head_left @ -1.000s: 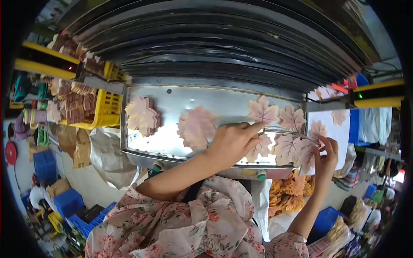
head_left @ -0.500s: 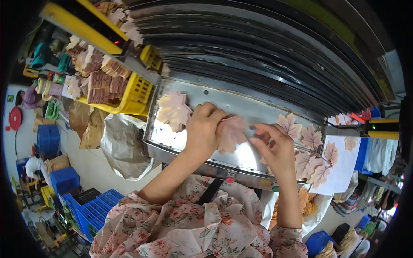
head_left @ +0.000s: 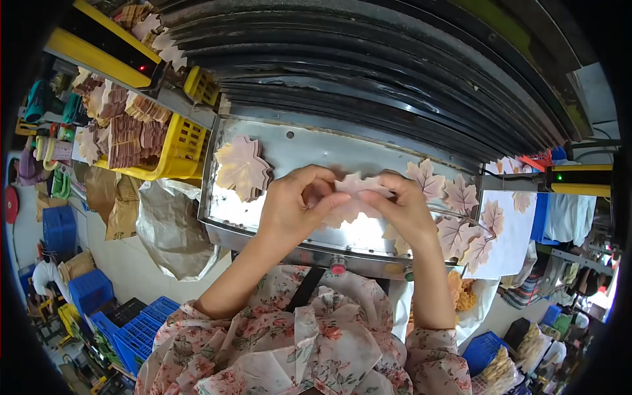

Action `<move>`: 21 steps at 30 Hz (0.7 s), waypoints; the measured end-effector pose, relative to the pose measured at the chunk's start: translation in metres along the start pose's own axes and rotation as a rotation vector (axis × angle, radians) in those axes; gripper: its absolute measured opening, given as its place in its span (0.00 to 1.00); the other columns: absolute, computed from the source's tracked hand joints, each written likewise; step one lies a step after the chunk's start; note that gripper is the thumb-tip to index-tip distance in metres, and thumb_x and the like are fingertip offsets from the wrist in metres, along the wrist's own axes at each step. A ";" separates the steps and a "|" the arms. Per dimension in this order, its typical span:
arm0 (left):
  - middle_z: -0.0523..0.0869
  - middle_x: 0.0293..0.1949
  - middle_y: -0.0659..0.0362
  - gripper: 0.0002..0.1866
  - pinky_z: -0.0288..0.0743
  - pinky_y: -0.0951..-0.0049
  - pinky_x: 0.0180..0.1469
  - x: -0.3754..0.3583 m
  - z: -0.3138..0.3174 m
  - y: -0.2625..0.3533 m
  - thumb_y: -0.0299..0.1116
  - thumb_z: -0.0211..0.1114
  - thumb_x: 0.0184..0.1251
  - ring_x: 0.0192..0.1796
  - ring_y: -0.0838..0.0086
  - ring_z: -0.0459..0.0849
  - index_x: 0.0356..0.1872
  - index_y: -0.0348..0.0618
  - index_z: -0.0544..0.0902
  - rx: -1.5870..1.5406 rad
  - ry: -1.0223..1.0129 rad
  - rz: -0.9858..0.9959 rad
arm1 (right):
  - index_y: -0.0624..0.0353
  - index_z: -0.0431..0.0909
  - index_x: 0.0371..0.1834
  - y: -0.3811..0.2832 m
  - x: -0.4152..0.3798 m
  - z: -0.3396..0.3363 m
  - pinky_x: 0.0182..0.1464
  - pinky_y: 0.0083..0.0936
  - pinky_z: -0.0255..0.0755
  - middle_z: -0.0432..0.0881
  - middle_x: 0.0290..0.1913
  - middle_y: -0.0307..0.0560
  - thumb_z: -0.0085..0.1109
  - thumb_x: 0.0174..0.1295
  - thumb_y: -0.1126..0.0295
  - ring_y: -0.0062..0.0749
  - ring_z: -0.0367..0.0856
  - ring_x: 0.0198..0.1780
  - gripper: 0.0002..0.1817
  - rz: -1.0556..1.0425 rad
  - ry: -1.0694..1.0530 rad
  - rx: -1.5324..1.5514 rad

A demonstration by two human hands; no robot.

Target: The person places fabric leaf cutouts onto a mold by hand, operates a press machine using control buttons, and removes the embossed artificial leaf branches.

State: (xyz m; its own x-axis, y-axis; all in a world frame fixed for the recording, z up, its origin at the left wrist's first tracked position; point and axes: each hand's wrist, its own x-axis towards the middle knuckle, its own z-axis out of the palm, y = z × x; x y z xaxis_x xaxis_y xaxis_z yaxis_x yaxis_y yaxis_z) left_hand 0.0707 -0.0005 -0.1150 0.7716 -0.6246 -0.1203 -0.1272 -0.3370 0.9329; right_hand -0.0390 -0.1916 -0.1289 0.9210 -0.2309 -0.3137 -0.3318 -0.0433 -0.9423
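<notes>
My left hand (head_left: 289,204) and my right hand (head_left: 403,209) together hold a stack of pale pink fabric maple leaves (head_left: 353,194) over the shiny metal tray (head_left: 299,150) of a press machine. Fingers of both hands pinch the stack's edges. Another stack of pink leaves (head_left: 242,167) lies on the tray's left end. At the tray's right end lies a wire branch with several pink leaves (head_left: 461,214) attached, apart from my right hand.
A yellow basket (head_left: 172,150) with bundles of brown leaves stands left of the tray. Dark ribbed machine housing (head_left: 368,72) rises behind. A white sheet (head_left: 517,230) lies right. Blue crates (head_left: 135,326) and bags sit on the floor below left.
My right hand left the leaf branch and came left to the loose leaf stack. Both hands now grip that stack together, lifted off the tray. The view shifted slightly.
</notes>
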 end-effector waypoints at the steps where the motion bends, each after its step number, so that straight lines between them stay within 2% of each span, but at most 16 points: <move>1: 0.83 0.27 0.54 0.16 0.76 0.67 0.29 0.002 0.001 -0.002 0.32 0.80 0.52 0.26 0.63 0.83 0.38 0.36 0.83 0.002 -0.001 0.000 | 0.61 0.84 0.45 0.001 -0.006 -0.004 0.42 0.16 0.75 0.83 0.41 0.35 0.69 0.63 0.73 0.14 0.79 0.41 0.09 -0.018 0.039 -0.043; 4: 0.82 0.28 0.55 0.15 0.77 0.63 0.33 0.006 0.008 -0.018 0.29 0.80 0.50 0.30 0.61 0.84 0.37 0.36 0.84 0.467 0.201 0.301 | 0.61 0.84 0.46 0.002 -0.025 -0.016 0.43 0.17 0.75 0.83 0.41 0.35 0.69 0.63 0.74 0.15 0.80 0.42 0.09 0.038 0.056 0.087; 5: 0.82 0.28 0.55 0.15 0.77 0.63 0.33 0.007 0.010 -0.022 0.29 0.80 0.50 0.30 0.61 0.84 0.37 0.36 0.84 0.465 0.198 0.301 | 0.62 0.84 0.46 0.001 -0.029 -0.019 0.43 0.17 0.76 0.84 0.42 0.34 0.69 0.63 0.75 0.15 0.80 0.42 0.10 0.064 0.071 0.151; 8: 0.80 0.28 0.55 0.14 0.77 0.60 0.37 0.013 0.015 -0.027 0.27 0.79 0.48 0.33 0.59 0.84 0.35 0.37 0.83 0.397 0.044 0.111 | 0.62 0.84 0.48 -0.001 -0.034 -0.015 0.44 0.17 0.76 0.84 0.42 0.33 0.69 0.63 0.76 0.15 0.81 0.42 0.11 0.067 0.088 0.128; 9: 0.80 0.28 0.55 0.14 0.77 0.60 0.37 0.014 0.016 -0.025 0.27 0.79 0.48 0.33 0.59 0.84 0.35 0.37 0.83 0.393 0.036 0.118 | 0.63 0.83 0.48 -0.002 -0.034 -0.013 0.44 0.16 0.77 0.84 0.42 0.33 0.68 0.63 0.76 0.15 0.81 0.42 0.11 0.068 0.092 0.115; 12: 0.81 0.29 0.55 0.14 0.77 0.62 0.35 0.015 0.018 -0.019 0.26 0.79 0.47 0.31 0.61 0.84 0.34 0.38 0.83 0.373 0.232 0.114 | 0.63 0.83 0.50 -0.002 -0.030 -0.007 0.44 0.16 0.77 0.84 0.43 0.34 0.68 0.63 0.77 0.15 0.81 0.42 0.12 0.063 0.097 0.108; 13: 0.81 0.29 0.55 0.14 0.77 0.62 0.35 0.016 0.016 -0.020 0.26 0.79 0.47 0.31 0.61 0.84 0.34 0.38 0.83 0.374 0.229 0.113 | 0.63 0.83 0.51 -0.002 -0.029 -0.006 0.44 0.16 0.77 0.84 0.43 0.34 0.67 0.63 0.77 0.15 0.81 0.42 0.13 0.062 0.091 0.106; 16: 0.82 0.29 0.55 0.15 0.77 0.64 0.34 0.020 0.008 -0.026 0.24 0.80 0.45 0.30 0.63 0.83 0.34 0.40 0.83 0.334 0.045 0.045 | 0.64 0.83 0.50 -0.002 -0.026 -0.003 0.43 0.15 0.77 0.85 0.43 0.35 0.67 0.63 0.77 0.15 0.81 0.41 0.12 0.077 0.088 0.059; 21: 0.82 0.30 0.55 0.15 0.76 0.67 0.34 0.022 0.009 -0.028 0.23 0.79 0.45 0.29 0.65 0.81 0.35 0.40 0.83 0.262 0.051 0.017 | 0.65 0.84 0.49 -0.002 -0.020 -0.008 0.42 0.15 0.76 0.87 0.40 0.38 0.65 0.65 0.77 0.14 0.81 0.39 0.10 0.004 0.098 -0.096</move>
State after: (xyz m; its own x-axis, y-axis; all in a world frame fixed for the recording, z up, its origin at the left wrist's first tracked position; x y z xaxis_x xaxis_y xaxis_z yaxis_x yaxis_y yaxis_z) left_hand 0.0859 -0.0112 -0.1466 0.7978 -0.5974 -0.0816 -0.2926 -0.5020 0.8139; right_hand -0.0584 -0.1947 -0.1202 0.8969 -0.3249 -0.2999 -0.3577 -0.1345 -0.9241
